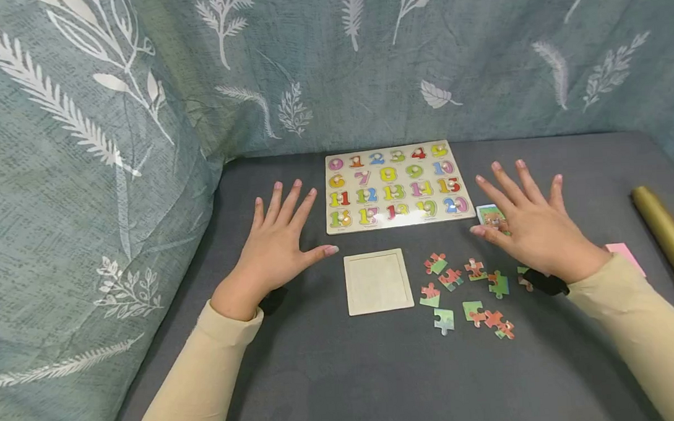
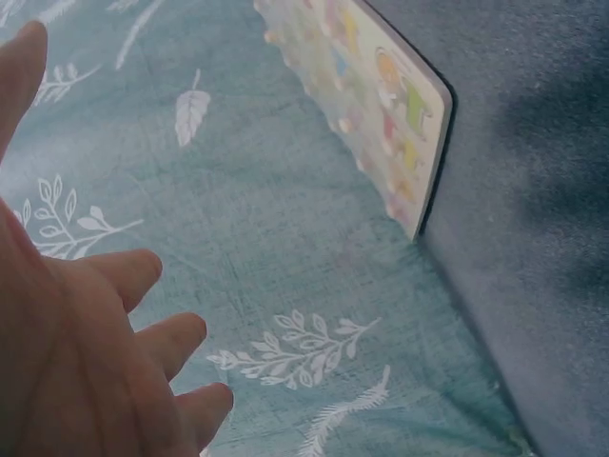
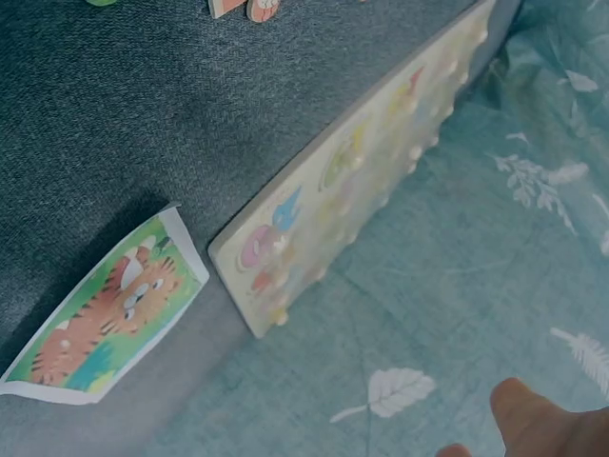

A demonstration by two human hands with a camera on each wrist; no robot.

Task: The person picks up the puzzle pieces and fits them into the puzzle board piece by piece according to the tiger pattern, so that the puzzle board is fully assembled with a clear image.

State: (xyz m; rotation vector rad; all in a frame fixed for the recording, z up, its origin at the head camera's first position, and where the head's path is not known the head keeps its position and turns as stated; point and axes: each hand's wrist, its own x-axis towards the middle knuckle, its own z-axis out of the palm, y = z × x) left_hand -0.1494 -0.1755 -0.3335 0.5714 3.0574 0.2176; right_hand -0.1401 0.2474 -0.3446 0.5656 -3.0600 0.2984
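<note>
Both hands are held over the dark table with fingers spread and nothing in them. The left hand point(image 1: 276, 248) is to the left of a square wooden puzzle tray point(image 1: 378, 282), its thumb pointing toward it. On the right, the right hand point(image 1: 538, 231) partly covers a small tiger picture card point(image 1: 489, 215), seen whole in the right wrist view as a tiger picture card point(image 3: 119, 309) with curled edges. Several loose jigsaw pieces point(image 1: 444, 320) in red and green lie between the tray and the right hand.
A wooden number board point(image 1: 399, 186) with knobbed numerals lies at the back of the table. A gold tube point(image 1: 664, 242) is at the right edge, and a pink item point(image 1: 625, 257) shows partly behind the right sleeve. Leaf-patterned cloth point(image 1: 332, 68) hangs behind and at left.
</note>
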